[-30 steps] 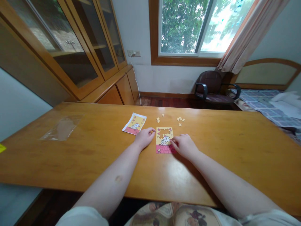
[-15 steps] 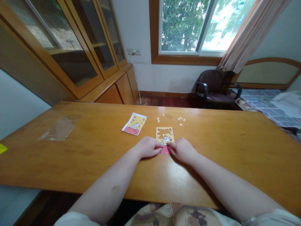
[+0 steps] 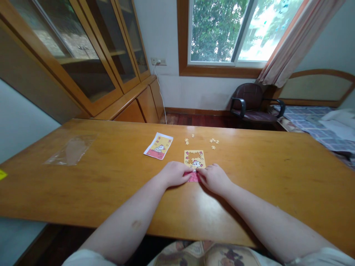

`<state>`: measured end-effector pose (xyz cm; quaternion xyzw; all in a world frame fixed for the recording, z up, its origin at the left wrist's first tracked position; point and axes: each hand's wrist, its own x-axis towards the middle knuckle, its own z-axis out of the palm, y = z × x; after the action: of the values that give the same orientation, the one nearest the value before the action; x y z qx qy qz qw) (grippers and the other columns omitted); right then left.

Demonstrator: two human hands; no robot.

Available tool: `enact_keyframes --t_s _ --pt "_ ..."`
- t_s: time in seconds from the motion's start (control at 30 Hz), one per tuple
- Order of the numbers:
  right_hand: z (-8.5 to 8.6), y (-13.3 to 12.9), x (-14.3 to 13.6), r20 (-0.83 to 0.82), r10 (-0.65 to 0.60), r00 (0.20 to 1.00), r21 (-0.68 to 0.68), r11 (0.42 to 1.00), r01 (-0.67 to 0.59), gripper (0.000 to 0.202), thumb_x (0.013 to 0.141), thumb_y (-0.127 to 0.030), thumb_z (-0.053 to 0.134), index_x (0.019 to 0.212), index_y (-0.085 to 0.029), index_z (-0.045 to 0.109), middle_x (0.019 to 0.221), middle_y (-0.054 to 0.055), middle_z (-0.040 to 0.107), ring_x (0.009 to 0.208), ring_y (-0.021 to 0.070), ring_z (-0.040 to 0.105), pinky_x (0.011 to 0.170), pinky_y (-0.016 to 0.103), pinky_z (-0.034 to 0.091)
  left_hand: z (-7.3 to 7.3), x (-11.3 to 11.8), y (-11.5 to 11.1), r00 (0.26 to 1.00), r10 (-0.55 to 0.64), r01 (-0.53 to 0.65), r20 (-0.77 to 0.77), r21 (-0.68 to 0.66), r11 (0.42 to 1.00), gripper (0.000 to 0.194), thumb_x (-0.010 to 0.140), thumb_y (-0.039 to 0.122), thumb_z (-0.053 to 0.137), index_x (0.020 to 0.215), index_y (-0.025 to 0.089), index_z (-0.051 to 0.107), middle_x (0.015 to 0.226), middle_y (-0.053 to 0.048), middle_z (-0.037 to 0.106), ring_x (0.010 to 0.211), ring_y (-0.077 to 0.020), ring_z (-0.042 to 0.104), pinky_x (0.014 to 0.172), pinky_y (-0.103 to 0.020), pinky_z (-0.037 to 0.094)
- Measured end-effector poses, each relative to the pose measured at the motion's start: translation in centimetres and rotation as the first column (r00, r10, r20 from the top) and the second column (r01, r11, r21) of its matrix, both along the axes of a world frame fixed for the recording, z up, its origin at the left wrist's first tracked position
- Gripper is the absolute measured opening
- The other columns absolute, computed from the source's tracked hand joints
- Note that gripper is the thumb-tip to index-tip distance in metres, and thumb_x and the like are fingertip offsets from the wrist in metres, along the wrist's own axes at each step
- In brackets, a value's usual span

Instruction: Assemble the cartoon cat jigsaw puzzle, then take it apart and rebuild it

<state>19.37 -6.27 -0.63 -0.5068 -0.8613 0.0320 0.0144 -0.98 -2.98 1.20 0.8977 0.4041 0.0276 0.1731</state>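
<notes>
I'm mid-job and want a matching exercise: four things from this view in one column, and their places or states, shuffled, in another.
1. puzzle
2. picture sheet
3. plastic bag
4. chair

A. transparent, on the left of the table
B. dark, beyond the table
C. under the fingers, with gaps
D. whole, white-edged

Pairs: 1-C; 2-D; 3-A; 4-B

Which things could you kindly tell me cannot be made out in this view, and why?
- Head view: part of the puzzle, covered by fingers of the left hand and right hand.
- Head view: whether either grip has a piece in it; fingertips too small.
- Head view: any print on the loose pieces; too small.
- Head view: the rest of the yellow object, cut off by the left edge.
</notes>
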Motion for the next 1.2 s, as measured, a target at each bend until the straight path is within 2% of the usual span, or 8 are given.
enact_keyframes --t_s 0.17,0.4,0.63,0.73,0.87,1.03,1.2 --pt "0.0 0.0 -0.2 0.01 -0.017 1.0 -0.022 1.0 0.017 0.037 0.096 -0.033 0.036 0.119 -0.019 0.061 0.084 0.009 0.072 0.078 0.02 0.065 0.07 0.03 0.032 -0.2 0.3 -0.2 0.996 0.081 -0.081 0.031 -0.007 0.997 0.033 0.086 0.045 0.048 0.11 0.035 0.068 0.094 -0.004 0.073 0.086 -0.0231 0.065 0.072 -0.03 0.044" --pt "0.1 0.3 -0.6 0.018 -0.037 0.999 -0.042 0.998 0.038 0.041 0.097 -0.041 0.034 0.125 -0.02 0.056 0.087 0.01 0.072 0.08 0.0218 0.066 0.072 0.031 0.034 -0.5 0.2 0.0 0.998 0.059 -0.059 -0.008 0.029 0.998 0.033 0.088 0.047 0.045 0.105 0.034 0.069 0.089 -0.004 0.073 0.081 -0.0227 0.065 0.067 -0.029 0.042" --pt "0.3 0.5 -0.9 0.023 -0.054 0.998 -0.052 0.997 0.055 0.046 0.096 -0.045 0.033 0.13 -0.019 0.052 0.089 0.011 0.073 0.081 0.023 0.066 0.071 0.032 0.034 -0.9 0.1 0.4 0.995 0.102 -0.101 -0.009 0.041 0.994 0.033 0.087 0.047 0.046 0.099 0.03 0.072 0.084 -0.006 0.072 0.08 -0.0226 0.065 0.068 -0.029 0.042" --pt "0.3 0.4 -0.8 0.011 -0.041 0.999 -0.048 0.998 0.042 0.046 0.097 -0.045 0.032 0.13 -0.02 0.052 0.089 0.011 0.073 0.081 0.0222 0.066 0.071 0.031 0.034 -1.1 0.0 0.6 0.992 0.127 -0.127 -0.002 0.032 0.991 0.034 0.086 0.046 0.047 0.105 0.031 0.071 0.087 -0.006 0.072 0.081 -0.0233 0.065 0.069 -0.029 0.043" --pt "0.4 0.1 -0.7 -0.003 -0.004 1.0 -0.038 0.999 0.004 0.042 0.098 -0.043 0.031 0.119 -0.021 0.059 0.086 0.01 0.073 0.079 0.0208 0.065 0.071 0.03 0.032 -1.1 -0.1 0.8 0.992 0.13 -0.129 -0.002 0.033 0.991 0.037 0.087 0.045 0.047 0.118 0.037 0.065 0.091 -0.005 0.073 0.083 -0.0234 0.065 0.069 -0.029 0.043" --pt "0.2 0.1 -0.8 -0.012 -0.006 1.0 -0.051 0.999 0.005 0.042 0.097 -0.044 0.033 0.12 -0.019 0.058 0.087 0.01 0.073 0.079 0.0208 0.065 0.071 0.03 0.032 -1.1 -0.3 1.0 0.992 0.124 -0.122 -0.037 0.059 0.991 0.037 0.088 0.045 0.045 0.117 0.036 0.066 0.091 -0.005 0.073 0.082 -0.0233 0.066 0.066 -0.028 0.043" --pt "0.0 0.2 -0.8 -0.004 -0.009 1.0 -0.051 0.999 0.009 0.041 0.097 -0.044 0.034 0.122 -0.021 0.056 0.088 0.008 0.073 0.079 0.0214 0.066 0.071 0.031 0.033 -1.2 -0.5 1.3 0.992 0.123 -0.123 -0.003 0.036 0.992 0.035 0.088 0.043 0.046 0.115 0.035 0.068 0.091 -0.004 0.074 0.082 -0.0225 0.066 0.068 -0.028 0.043"
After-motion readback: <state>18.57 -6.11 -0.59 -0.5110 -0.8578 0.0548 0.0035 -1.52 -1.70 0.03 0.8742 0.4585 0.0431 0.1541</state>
